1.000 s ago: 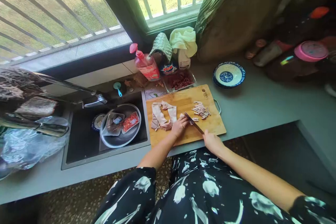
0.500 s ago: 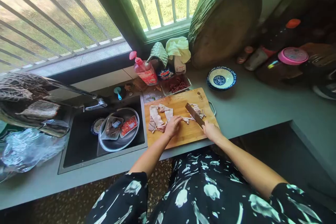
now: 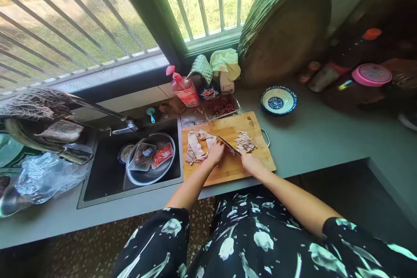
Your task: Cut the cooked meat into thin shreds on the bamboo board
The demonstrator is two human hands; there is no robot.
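My right hand [image 3: 251, 163] grips a kitchen knife [image 3: 229, 144] by its handle. The blade slants up and to the left across the wooden cutting board [image 3: 228, 174], its edge close beside the fingers of my left hand [image 3: 216, 153]. Bent fingers of that left hand press on a strip of pale raw meat, mostly hidden under hand and blade. Larger slabs of pale meat [image 3: 194, 145] lie on the board's left part. Right of the knife sits a small heap of cut meat strips [image 3: 245, 141].
Left of the board is a dark sink [image 3: 100, 178] holding a metal basin [image 3: 148, 179] with packaged food. Behind the board stand a tray of dark red shreds [image 3: 224, 106] and a pink pump bottle [image 3: 185, 91]. Blue-and-white bowls [image 3: 279, 100] sit on the right counter.
The knife and my right hand have moved left, away from the cut heap and up to my left hand. The heap now shows uncovered. The whole view has shifted slightly.
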